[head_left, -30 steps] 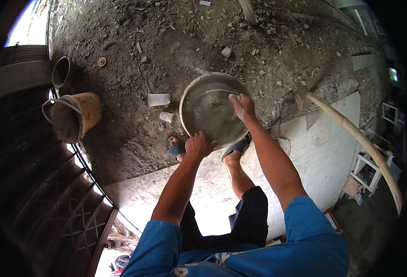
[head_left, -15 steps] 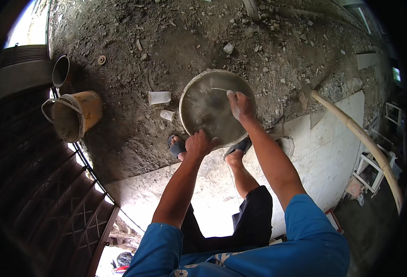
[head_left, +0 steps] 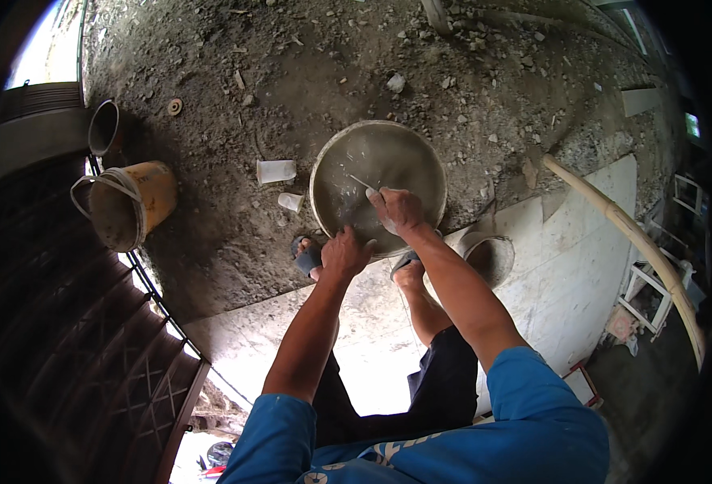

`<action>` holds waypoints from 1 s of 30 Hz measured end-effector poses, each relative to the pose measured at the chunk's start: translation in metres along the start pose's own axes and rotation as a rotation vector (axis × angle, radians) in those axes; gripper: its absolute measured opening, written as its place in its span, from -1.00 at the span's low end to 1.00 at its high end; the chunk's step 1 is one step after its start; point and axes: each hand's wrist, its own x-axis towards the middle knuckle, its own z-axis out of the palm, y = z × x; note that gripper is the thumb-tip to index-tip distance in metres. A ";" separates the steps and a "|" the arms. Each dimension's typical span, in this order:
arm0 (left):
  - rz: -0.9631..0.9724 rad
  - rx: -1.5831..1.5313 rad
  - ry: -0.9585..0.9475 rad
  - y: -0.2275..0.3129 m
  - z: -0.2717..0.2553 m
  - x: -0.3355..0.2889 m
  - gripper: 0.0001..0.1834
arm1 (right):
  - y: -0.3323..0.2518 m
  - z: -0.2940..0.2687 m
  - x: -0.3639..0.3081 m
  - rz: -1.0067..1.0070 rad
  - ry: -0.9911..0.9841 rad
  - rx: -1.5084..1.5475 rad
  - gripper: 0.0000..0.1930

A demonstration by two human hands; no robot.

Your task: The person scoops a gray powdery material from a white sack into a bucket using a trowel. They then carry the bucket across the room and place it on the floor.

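Note:
A round basin (head_left: 313,179) stands on the ground in front of my feet, holding a wet grey mix (head_left: 400,160). My left hand (head_left: 346,255) is closed over the basin's near rim. Inside the basin, my right hand (head_left: 398,211) grips a thin, light-coloured tool (head_left: 361,182), which slants up and left from the fingers. Whether this is a stick or the edge of a flat blade, I cannot tell. The fingers of my right hand look smeared with grey.
Left of the basin lie two white cups (head_left: 277,171). Farther left are a tipped yellow bucket (head_left: 156,194) and a dark bucket (head_left: 104,129). A round opening or container (head_left: 491,260) sits beside my right foot. A long bamboo pole (head_left: 614,218) curves along the right.
My right hand has moved left and nearer to me within the basin, and the tool now slants more steeply. My left hand stays on the rim.

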 end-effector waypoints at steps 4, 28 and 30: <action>0.033 0.005 -0.025 -0.002 0.000 0.000 -0.26 | 0.001 0.010 0.001 0.027 -0.009 -0.013 -0.47; 0.131 -0.266 0.086 0.000 -0.006 -0.030 -0.33 | 0.000 0.025 -0.032 -0.257 -0.159 -0.051 -0.54; 0.103 -0.359 0.042 -0.001 -0.018 -0.044 -0.35 | -0.005 0.020 -0.038 -0.382 -0.111 -0.070 -0.58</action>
